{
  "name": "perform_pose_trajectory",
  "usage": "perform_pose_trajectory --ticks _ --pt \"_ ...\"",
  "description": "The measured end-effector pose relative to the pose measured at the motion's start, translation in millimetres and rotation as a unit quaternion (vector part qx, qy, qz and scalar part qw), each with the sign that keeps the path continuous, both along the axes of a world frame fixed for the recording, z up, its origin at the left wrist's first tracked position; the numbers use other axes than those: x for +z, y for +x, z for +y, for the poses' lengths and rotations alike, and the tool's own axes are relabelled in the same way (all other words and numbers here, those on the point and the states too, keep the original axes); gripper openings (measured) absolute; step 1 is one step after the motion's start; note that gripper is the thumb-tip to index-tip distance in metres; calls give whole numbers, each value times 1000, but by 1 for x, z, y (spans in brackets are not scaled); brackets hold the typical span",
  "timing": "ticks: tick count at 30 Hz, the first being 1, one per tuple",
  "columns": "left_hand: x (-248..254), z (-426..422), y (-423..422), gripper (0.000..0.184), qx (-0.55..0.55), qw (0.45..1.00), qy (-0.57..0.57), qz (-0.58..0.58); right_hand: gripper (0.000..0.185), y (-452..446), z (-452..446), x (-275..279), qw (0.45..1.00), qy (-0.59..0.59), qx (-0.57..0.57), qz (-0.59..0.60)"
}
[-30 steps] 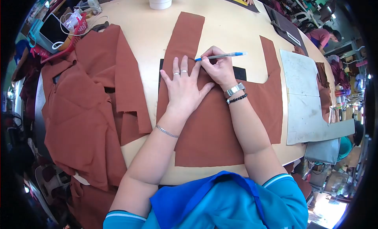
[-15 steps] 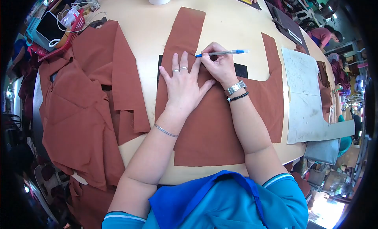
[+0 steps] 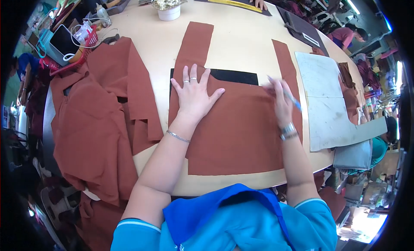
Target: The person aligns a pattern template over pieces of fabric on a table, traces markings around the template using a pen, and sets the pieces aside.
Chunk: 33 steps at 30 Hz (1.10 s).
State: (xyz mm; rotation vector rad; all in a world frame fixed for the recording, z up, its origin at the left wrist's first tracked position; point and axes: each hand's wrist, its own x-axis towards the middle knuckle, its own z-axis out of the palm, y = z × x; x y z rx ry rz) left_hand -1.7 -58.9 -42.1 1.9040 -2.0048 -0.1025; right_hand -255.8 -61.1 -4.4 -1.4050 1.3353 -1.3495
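A rust-brown cut fabric piece (image 3: 235,134) with two long upward strips lies flat before me on the pale table. My left hand (image 3: 194,95) rests palm down on its upper left part, fingers spread. At the upper right of the fabric, my right hand (image 3: 282,103) grips a blue-and-clear pen (image 3: 296,102); both are smeared by motion, and whether the tip touches the cloth cannot be made out. A black flat sheet (image 3: 235,76) shows from beneath the fabric's upper edge.
More rust-brown fabric (image 3: 92,134) lies heaped at left, near a red basket (image 3: 91,40). A grey paper pattern (image 3: 325,121) lies at right. A white tub (image 3: 169,14) stands at the back, near another person's hands (image 3: 258,1) and a yellow strip (image 3: 235,4).
My right hand has swung right with the pen, away from my left fingertips. My left hand stays on the fabric. The view has shifted, showing more of the table's far side.
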Motion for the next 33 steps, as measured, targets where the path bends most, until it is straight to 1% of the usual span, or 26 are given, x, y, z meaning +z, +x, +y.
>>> perform_pose_trajectory --ticks 1,2,4,6,7,9,10,12,13,14,17,20,22,23,25,26,27,28,30,33 --pt "2 0 0 79 -1 1000 6 2 25 -23 27 6 993 -6 -17 113" --pt "5 1 0 79 -1 1000 11 4 25 -46 56 11 974 -13 -36 224" --pt "8 1 0 79 1 1000 14 24 21 -89 114 4 937 -37 -66 342" --pt "6 -1 1 80 5 998 10 62 15 -126 158 -30 968 -64 -98 220" --pt "5 -1 3 81 2 995 -19 98 18 -128 169 -29 948 -75 -90 295" --pt "-7 -9 15 80 2 984 -80 161 25 -127 192 -20 891 -89 -77 438" --pt "-8 -8 20 80 -2 976 -107 191 29 -124 194 -19 890 -93 -81 438" --pt "15 11 19 79 91 993 -65 24 36 -123 185 -14 888 -96 -85 441" --pt "11 16 28 82 103 993 -54 28 35 -127 184 -21 901 -88 -83 417" --pt "6 21 38 84 115 992 -44 33 35 -129 185 -20 899 -96 -85 419" --pt "11 56 45 85 202 976 67 -55 34 -129 187 -19 900 -108 -82 414" --pt "15 83 39 82 173 983 34 -41 33 -128 191 -18 909 -107 -76 397" --pt "9 85 36 71 163 987 -9 4 32 -131 189 -20 907 -124 -76 395" --pt "8 84 37 62 156 987 -22 18 32 -132 189 -20 908 -139 -76 387" --pt "0 80 35 44 157 984 -82 32 31 -135 189 -27 918 -126 -83 367" --pt "7 80 32 35 169 982 -66 45 30 -138 188 -31 926 -112 -85 350" --pt "11 82 29 30 179 980 -75 51 30 -141 186 -36 931 -114 -86 336" --pt "11 82 30 27 163 981 -86 62 30 -144 184 -41 935 -115 -91 324" --pt "13 79 32 24 174 979 -79 69 29 -141 183 -43 938 -116 -99 310" --pt "16 78 42 23 182 983 -37 3 28 -142 185 -40 934 -131 -100 316"
